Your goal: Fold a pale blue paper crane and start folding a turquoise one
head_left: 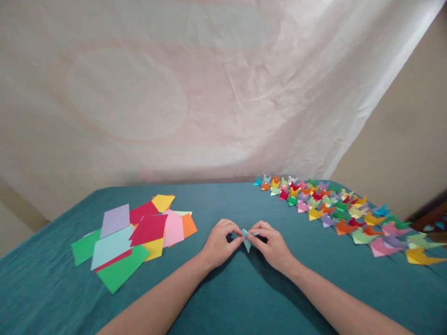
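Note:
A small pale blue origami bird point(247, 244), partly folded, is pinched between my two hands over the middle of the table. My left hand point(223, 241) grips its left side with thumb and forefinger. On the other side, my right hand point(271, 243) pinches the paper the same way. A pointed flap hangs downward between the thumbs, and the fingers cover much of the rest.
Loose coloured paper squares point(118, 246) lie overlapping on the left. Rows of finished origami birds point(328, 209) in many colours stand along the right side. A teal cloth point(195, 288) covers the table, and a pale hanging sheet point(209, 93) rises behind its far edge.

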Motion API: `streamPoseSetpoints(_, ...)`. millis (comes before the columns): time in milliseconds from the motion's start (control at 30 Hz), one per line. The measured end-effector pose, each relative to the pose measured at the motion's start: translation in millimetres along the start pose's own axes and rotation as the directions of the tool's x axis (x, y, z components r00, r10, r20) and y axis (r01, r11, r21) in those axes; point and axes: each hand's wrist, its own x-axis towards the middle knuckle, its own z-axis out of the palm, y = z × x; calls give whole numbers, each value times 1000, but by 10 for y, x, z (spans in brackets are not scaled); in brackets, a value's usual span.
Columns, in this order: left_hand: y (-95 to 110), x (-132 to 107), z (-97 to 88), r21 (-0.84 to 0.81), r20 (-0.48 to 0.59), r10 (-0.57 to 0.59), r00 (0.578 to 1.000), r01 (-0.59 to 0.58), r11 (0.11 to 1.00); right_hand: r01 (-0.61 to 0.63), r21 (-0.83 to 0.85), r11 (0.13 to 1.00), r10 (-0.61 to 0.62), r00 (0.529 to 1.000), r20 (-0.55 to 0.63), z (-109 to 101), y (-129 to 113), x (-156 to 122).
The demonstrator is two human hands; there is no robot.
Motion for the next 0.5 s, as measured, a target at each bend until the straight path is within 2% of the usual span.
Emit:
streamPoseSetpoints(167, -3, -10, -15, 49, 24, 43, 999, -45, 998, 16, -14, 1000, -16, 1000, 4, 0, 7, 4)
streamPoseSetpoints(500, 71, -13, -60, 151, 50, 31, 998, -39, 988, 38, -39, 999, -38, 999, -2, 23, 13, 2)
